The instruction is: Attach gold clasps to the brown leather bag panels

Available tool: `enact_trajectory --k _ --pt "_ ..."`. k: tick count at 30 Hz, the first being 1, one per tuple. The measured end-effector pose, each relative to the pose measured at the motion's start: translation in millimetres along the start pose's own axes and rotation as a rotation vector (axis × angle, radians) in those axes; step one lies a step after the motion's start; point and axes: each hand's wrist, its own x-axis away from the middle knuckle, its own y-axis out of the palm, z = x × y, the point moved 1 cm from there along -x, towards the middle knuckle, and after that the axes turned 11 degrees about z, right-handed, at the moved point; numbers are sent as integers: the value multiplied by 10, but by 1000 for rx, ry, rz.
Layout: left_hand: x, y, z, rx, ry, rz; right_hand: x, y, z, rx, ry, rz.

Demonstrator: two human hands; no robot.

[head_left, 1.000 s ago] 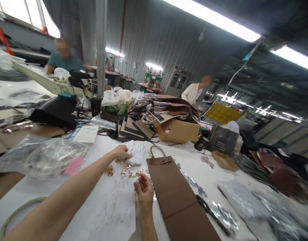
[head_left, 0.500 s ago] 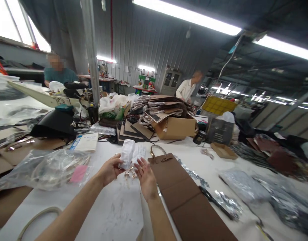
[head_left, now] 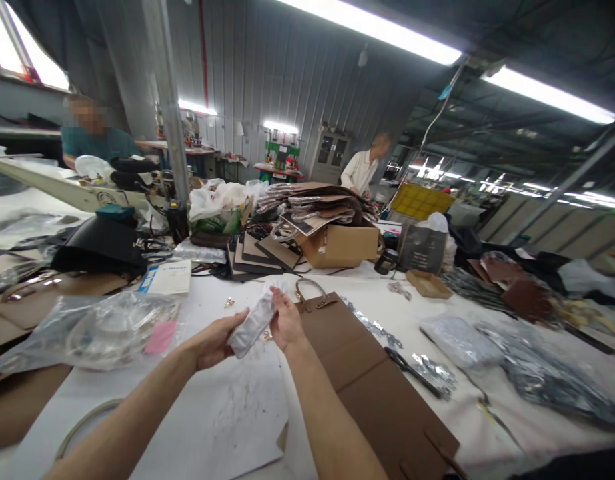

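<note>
My left hand and my right hand both grip a small white plastic packet, held slanted just above the white table. The left hand has its lower end, the right hand its upper end. Small gold metal fittings lie on the table behind the packet, others hidden under my hands. A flat brown bag panel with a loop handle and gold clasp lies to the right of my right hand.
A clear plastic bag with a pink slip lies at left. Black scissors rest right of the panel. A cardboard box and stacked leather pieces stand behind. Two people work farther back.
The left hand lifted the white packet off the table and the right hand, which was near the gold fittings, came up and took its other end. The view shifted leftward.
</note>
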Motion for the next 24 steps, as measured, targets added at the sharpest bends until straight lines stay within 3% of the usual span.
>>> enact_trajectory --k 5,9,11,13,17,20,24 --pt "25 38 24 -13 -50 -23 17 18 64 111 -51 52" --pt "11 30 102 30 26 94 185 -64 -122 183 -202 64" --pt "-10 38 154 54 74 132 371 -132 -253 337 -376 -18" --pt "-33 65 199 74 110 150 584 -178 -347 547 -523 -183" --pt "-76 148 256 86 169 185 857 -156 -384 842 -674 -479" --pt "-89 163 307 38 229 220 821 -81 -382 851 -673 -493" --pt "-56 40 417 -118 387 307 598 9 -483 732 -634 -448"
